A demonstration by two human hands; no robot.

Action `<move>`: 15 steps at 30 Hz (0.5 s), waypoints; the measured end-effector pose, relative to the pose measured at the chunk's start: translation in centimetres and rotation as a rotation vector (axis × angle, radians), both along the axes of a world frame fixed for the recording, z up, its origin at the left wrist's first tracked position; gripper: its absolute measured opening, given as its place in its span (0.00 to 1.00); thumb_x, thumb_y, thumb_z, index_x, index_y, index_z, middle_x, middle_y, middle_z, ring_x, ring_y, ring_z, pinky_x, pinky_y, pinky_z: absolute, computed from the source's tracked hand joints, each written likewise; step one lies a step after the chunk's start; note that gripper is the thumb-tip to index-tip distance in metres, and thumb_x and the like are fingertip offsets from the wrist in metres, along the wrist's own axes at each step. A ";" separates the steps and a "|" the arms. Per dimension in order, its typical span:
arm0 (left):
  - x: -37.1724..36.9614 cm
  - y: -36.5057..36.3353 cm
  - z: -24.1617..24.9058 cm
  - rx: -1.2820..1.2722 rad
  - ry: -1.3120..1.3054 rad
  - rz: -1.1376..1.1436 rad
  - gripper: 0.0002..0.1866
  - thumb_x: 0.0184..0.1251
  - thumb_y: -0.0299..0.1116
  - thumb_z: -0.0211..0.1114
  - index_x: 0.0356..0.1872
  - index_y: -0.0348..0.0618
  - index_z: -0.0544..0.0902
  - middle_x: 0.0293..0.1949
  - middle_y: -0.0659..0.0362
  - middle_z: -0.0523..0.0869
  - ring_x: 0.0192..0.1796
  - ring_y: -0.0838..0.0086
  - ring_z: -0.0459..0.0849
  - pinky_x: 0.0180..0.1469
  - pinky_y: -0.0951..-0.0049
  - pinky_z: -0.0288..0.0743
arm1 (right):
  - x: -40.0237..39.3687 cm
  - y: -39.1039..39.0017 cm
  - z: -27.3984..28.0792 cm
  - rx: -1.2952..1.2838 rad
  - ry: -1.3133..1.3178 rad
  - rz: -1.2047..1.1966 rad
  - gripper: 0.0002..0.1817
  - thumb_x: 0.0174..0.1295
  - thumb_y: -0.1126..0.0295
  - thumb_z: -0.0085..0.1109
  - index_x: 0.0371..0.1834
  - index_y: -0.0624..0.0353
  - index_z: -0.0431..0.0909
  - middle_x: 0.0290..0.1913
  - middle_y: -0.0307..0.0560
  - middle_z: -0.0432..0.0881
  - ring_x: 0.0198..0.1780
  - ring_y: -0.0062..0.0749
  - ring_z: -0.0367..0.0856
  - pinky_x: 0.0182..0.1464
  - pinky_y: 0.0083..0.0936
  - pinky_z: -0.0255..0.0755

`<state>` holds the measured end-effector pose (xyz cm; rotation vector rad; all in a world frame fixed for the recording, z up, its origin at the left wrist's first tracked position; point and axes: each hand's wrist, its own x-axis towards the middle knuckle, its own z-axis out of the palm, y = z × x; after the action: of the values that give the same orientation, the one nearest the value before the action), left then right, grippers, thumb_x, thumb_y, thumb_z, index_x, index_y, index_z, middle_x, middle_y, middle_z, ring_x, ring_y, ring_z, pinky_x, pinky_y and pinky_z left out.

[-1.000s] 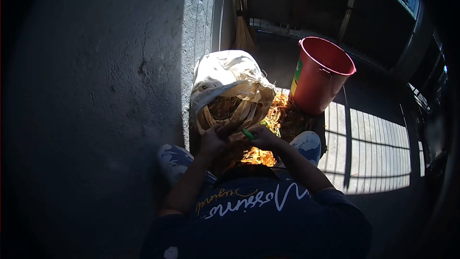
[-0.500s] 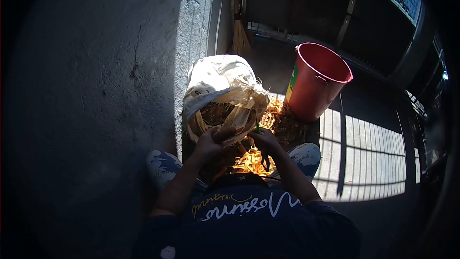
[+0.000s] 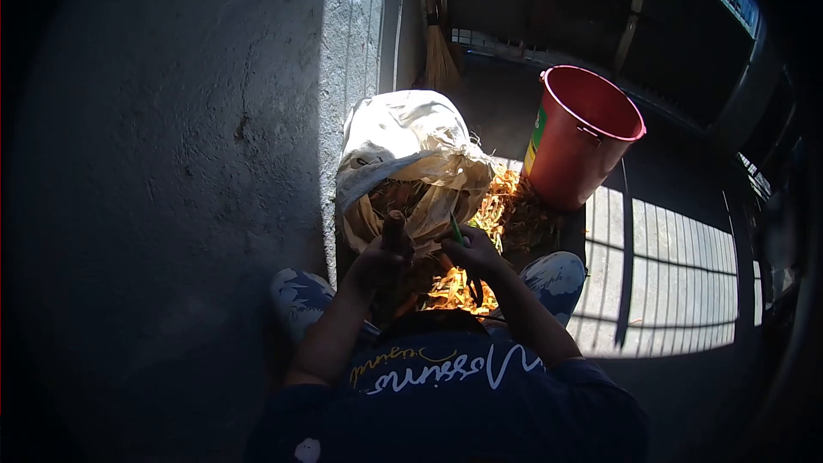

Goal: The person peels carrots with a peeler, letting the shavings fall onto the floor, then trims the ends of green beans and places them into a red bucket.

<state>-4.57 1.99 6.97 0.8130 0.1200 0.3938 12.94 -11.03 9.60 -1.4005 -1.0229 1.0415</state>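
A white woven sack (image 3: 403, 124) leans against the wall in front of me, its mouth facing me with dry leaves (image 3: 399, 197) inside. My left hand (image 3: 381, 261) is just below the sack's mouth, fingers curled and one digit pointing up; whatever it grips is hidden in shadow. My right hand (image 3: 480, 253) is closed on a slim green thing (image 3: 456, 227) that points up toward the sack. A dark narrow part hangs under that hand. Between my knees and beside the sack lie more dry leaves (image 3: 459, 291), brightly lit.
A red bucket (image 3: 570, 167) stands to the right of the sack, beside the leaf pile. A rough wall (image 3: 197, 137) runs along the left. A broom (image 3: 441, 60) leans in the far corner near a dark gate (image 3: 574, 9). Barred sunlight falls on the floor (image 3: 669, 266).
My left hand has come off the sack's lower rim and turned, one digit now upright. The green thing in my right hand has tilted left. The whole view has shifted slightly.
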 end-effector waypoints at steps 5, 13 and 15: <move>0.1 0.1 -1.2 0.018 0.010 -0.040 0.21 0.33 0.28 0.64 0.36 0.44 0.69 0.29 0.62 0.70 0.33 0.73 0.72 0.39 0.73 0.67 | 0.0 -0.1 -0.1 0.037 -0.081 0.008 0.15 0.54 0.59 0.60 0.33 0.62 0.77 0.22 0.36 0.74 0.26 0.18 0.70 0.29 0.20 0.65; 0.3 -0.1 -0.4 -0.032 0.247 0.014 0.27 0.41 0.30 0.67 0.46 0.40 0.69 0.31 0.61 0.73 0.35 0.75 0.74 0.38 0.77 0.68 | 1.6 0.6 -1.8 -0.008 -0.124 -0.056 0.17 0.54 0.56 0.60 0.31 0.61 0.76 0.21 0.35 0.72 0.25 0.17 0.68 0.28 0.19 0.63; 0.3 0.4 -0.7 0.106 0.154 -0.048 0.27 0.41 0.32 0.67 0.47 0.39 0.68 0.38 0.57 0.75 0.37 0.74 0.75 0.38 0.76 0.69 | 1.9 1.0 -2.5 -0.026 -0.165 -0.061 0.17 0.54 0.56 0.60 0.33 0.61 0.76 0.22 0.36 0.73 0.25 0.18 0.69 0.28 0.19 0.64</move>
<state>-4.22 2.38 6.23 0.9493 0.2237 0.2937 14.80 -10.06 7.14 -1.5501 -1.0817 0.9091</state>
